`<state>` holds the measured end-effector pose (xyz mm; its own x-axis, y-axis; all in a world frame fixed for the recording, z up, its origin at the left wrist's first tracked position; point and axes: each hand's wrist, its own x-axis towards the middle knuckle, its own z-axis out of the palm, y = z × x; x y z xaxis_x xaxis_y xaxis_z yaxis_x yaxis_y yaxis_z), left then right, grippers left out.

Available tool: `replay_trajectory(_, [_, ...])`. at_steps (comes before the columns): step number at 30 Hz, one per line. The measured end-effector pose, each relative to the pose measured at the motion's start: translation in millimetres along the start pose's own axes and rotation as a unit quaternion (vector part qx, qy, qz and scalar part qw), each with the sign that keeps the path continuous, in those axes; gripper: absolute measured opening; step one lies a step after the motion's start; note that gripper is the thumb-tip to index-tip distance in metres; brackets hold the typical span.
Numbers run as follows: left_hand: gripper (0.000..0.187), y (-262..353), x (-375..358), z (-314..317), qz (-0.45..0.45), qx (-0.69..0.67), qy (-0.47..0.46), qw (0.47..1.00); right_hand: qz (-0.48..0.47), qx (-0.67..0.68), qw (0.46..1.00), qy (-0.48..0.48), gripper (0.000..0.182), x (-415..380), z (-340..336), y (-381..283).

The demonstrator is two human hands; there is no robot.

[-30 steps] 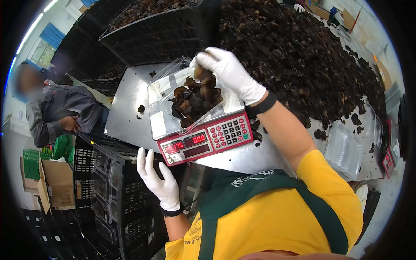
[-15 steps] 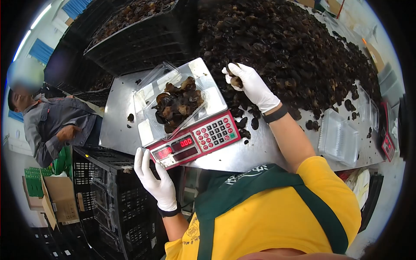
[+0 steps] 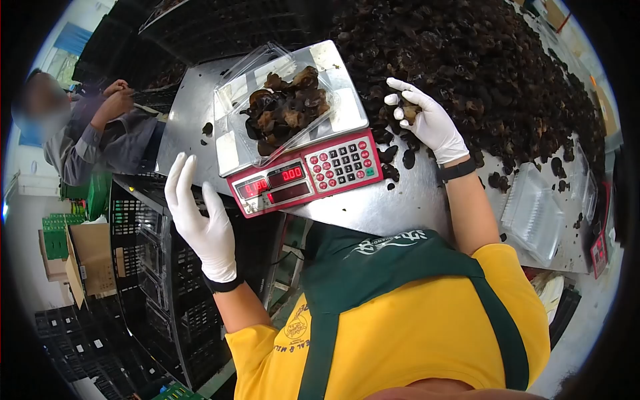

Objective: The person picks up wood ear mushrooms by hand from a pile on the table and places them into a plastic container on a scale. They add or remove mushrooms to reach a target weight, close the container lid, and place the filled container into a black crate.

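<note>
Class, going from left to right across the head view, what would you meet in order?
Grey jacket, left hand, red scale, right hand, clear plastic trays, red device with lit digits.

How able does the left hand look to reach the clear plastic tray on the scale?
Probably yes: the left hand looks empty and sits beside the scale, with nothing visible blocking its way to the clear plastic tray.

Between the scale (image 3: 343,163) and the right forearm (image 3: 472,210), bare worktop (image 3: 407,207) leaves a passage, strewn with a few dark pieces (image 3: 408,158). The dark heap (image 3: 480,73) blocks the way beyond, a black crate (image 3: 230,33) stands behind the scale, and clear trays (image 3: 533,213) bound the right side.
</note>
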<state>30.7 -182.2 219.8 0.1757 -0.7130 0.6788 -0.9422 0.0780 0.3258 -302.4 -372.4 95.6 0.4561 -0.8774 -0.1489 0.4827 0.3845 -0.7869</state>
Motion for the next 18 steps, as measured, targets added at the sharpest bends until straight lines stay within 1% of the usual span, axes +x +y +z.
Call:
replay_trajectory(1, [0.043,3,7,2,0.012,0.003,-0.017,1.000,-0.010,-0.003,1.000,-0.014,0.036,0,-2,-1])
replay_trajectory(3, [0.043,13,21,10,0.040,-0.007,-0.042,0.998,-0.005,-0.036,0.999,0.028,0.031,-5,7,-3])
replay_trajectory(4, [0.043,16,27,17,0.057,-0.013,-0.064,0.996,-0.006,-0.054,0.998,0.018,0.030,-8,8,-4])
replay_trajectory(6, [0.047,22,37,36,0.087,-0.036,-0.111,0.989,-0.007,-0.074,0.997,0.006,0.033,-11,11,-4])
replay_trajectory(7, [0.048,26,41,43,0.099,-0.051,-0.159,0.981,-0.007,-0.068,0.998,-0.008,0.037,-12,14,-4])
replay_trajectory(9, [0.049,28,47,60,0.161,-0.012,-0.258,0.953,0.001,-0.045,0.999,-0.014,0.039,-11,12,-1])
replay_trajectory(10, [0.051,26,43,68,0.186,0.050,-0.282,0.940,0.015,-0.014,1.000,-0.020,0.040,-9,8,2])
replay_trajectory(11, [0.051,23,40,75,0.181,0.059,-0.298,0.935,0.029,0.017,0.999,-0.028,0.041,-8,3,4])
replay_trajectory(12, [0.051,23,38,77,0.171,0.051,-0.292,0.940,0.040,0.033,0.998,-0.032,0.043,-9,0,5])
replay_trajectory(14, [0.049,23,39,74,0.155,0.018,-0.289,0.944,0.027,0.034,0.999,-0.014,0.032,-15,-3,1])
replay_trajectory(16, [0.046,27,47,67,0.114,-0.057,-0.294,0.947,0.005,0.036,0.999,0.002,0.023,-19,1,-3])
replay_trajectory(17, [0.045,24,54,64,0.100,-0.083,-0.291,0.948,-0.006,0.030,1.000,0.001,0.020,-19,2,-2])
replay_trajectory(18, [0.042,20,64,64,0.108,-0.091,-0.277,0.951,-0.001,0.006,1.000,0.007,0.020,-18,5,-2])
